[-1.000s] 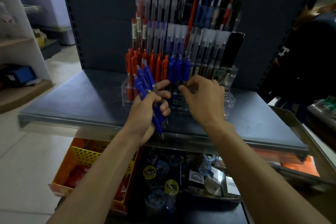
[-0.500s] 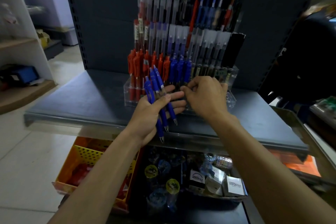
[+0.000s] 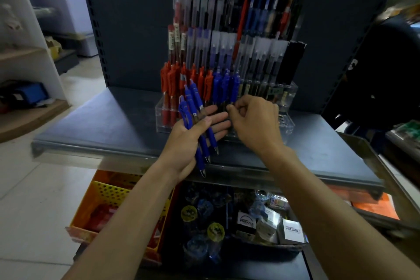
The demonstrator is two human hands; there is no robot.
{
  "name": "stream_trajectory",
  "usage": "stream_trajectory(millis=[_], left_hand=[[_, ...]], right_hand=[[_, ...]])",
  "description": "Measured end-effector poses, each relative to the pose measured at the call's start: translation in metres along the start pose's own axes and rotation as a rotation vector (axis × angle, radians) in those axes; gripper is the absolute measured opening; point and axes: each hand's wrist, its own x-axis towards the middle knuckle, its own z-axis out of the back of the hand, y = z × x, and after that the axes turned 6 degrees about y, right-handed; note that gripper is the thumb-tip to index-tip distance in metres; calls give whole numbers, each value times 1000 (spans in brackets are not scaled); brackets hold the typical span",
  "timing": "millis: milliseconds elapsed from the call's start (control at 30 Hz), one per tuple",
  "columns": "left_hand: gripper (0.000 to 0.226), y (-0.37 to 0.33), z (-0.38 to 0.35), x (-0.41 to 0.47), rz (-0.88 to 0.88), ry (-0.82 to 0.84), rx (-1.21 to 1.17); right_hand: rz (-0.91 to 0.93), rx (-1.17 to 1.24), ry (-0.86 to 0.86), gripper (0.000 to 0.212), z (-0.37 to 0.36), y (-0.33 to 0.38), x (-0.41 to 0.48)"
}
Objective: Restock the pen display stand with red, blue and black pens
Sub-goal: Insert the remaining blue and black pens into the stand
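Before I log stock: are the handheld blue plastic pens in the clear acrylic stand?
Out: the left hand holds the pens tips down, before the stand.

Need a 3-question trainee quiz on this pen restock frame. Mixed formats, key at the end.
1. The left hand grips pens of which colour? A red, B blue, C black.
2. True or false: in the stand's front row, red pens stand left of blue pens.
3. Fill in: the yellow basket sits ___ the shelf.
Key: 1 B; 2 true; 3 below.
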Motion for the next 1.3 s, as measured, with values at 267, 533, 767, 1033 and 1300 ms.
stream_trajectory(millis=[267,533,767,1033,1300], left_hand=[[26,2,-8,0,0,9,39],[28,4,-6,3,1,6,49],[29,3,-8,1,1,18,77],[30,4,-12,1,-19,14,71],[29,12,-22,1,-48,-6,158]], right_hand=[[-49,35,76,23,4,-1,1],[-76,140,119,28,3,-6,-6],[-114,218,247,38,3,0,-6],[-41,431,38,27,3,-9,-22],[154,444,48,5,10,-14,-44]])
